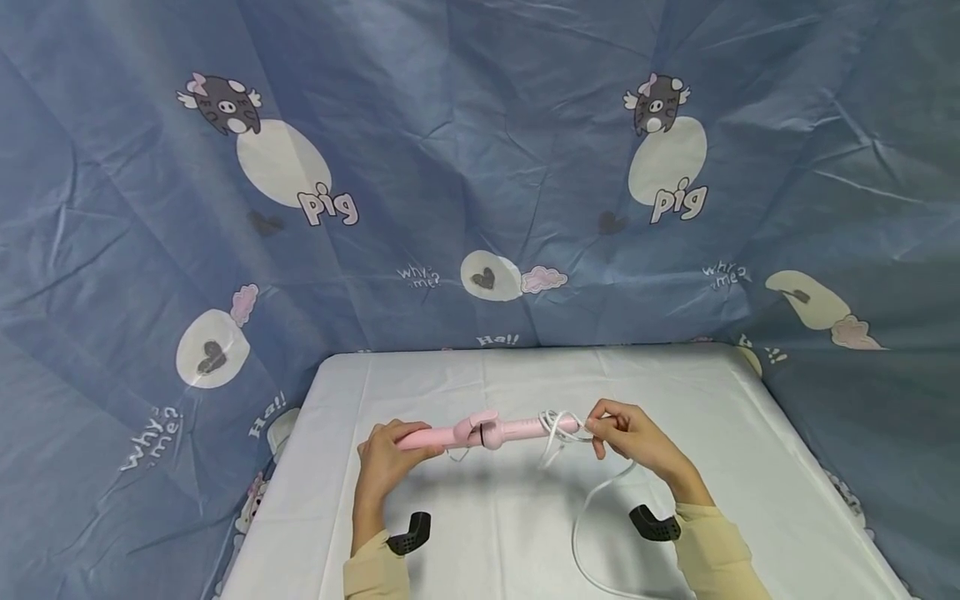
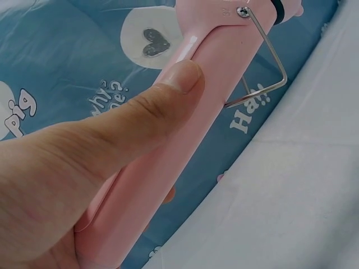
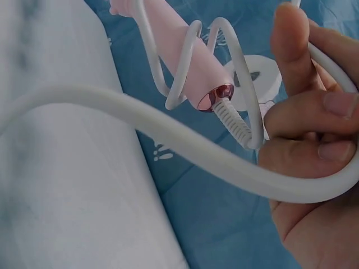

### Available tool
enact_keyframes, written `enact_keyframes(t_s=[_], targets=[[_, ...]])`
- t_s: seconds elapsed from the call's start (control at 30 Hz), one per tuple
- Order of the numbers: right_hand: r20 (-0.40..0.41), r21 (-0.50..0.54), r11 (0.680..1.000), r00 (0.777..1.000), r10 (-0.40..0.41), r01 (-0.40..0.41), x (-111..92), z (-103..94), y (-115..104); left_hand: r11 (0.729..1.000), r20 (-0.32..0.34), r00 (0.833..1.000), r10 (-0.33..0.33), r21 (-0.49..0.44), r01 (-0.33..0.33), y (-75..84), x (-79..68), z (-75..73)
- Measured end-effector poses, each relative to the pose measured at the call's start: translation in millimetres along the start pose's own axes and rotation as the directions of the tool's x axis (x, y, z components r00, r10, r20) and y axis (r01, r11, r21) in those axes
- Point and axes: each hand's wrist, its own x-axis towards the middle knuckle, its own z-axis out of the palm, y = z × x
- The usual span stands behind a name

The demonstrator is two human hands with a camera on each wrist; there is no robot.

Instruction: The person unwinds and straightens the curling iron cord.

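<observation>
A pink curling iron [image 1: 517,429] is held level above the white table. My left hand [image 1: 388,458] grips its barrel end, the thumb lying along the pink clamp [image 2: 151,162] in the left wrist view. A thin wire stand [image 2: 277,70] juts from the barrel near the handle. White cord [image 3: 241,73] loops loosely around the handle's tail, beside the ribbed strain relief [image 3: 233,120]. My right hand [image 1: 633,437] pinches the cord just off the handle's end, with curled fingers. From there the cord hangs down toward the front of the table.
The table [image 1: 450,533] has a white cover. Blue curtain cloth [image 1: 487,167] printed with pigs and words hangs behind it and at both sides. A black wrist mount [image 1: 411,533] sits on the left sleeve, and another mount [image 1: 655,525] on the right.
</observation>
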Motion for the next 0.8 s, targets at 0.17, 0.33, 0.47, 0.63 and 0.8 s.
enact_keyframes(t_s=[0.17,0.33,0.47,0.63,0.8], targets=[[0.123,0.043,0.998,0.991,-0.047,0.042,-3,3.0,11,1.000,-0.005,1.000,0.013,-0.002,-0.013,1.2,1.6,-1.5],[0.282,0.078,0.997,0.958,-0.046,0.025,-5,9.9,18,1.000,-0.007,1.000,0.026,0.007,-0.026,2.6,2.8,-3.7],[0.366,0.072,0.997,0.930,-0.013,-0.014,-5,16.6,21,0.999,-0.024,0.999,0.036,0.000,-0.036,5.1,3.1,-7.2],[0.415,0.084,0.996,0.910,0.004,-0.042,-4,24.4,26,0.999,-0.038,0.998,0.041,-0.011,-0.042,5.7,4.0,-10.5],[0.464,0.096,0.992,0.885,0.026,-0.079,-2,31.0,31,0.999,-0.045,0.998,0.038,-0.008,-0.038,6.5,5.1,-14.3]])
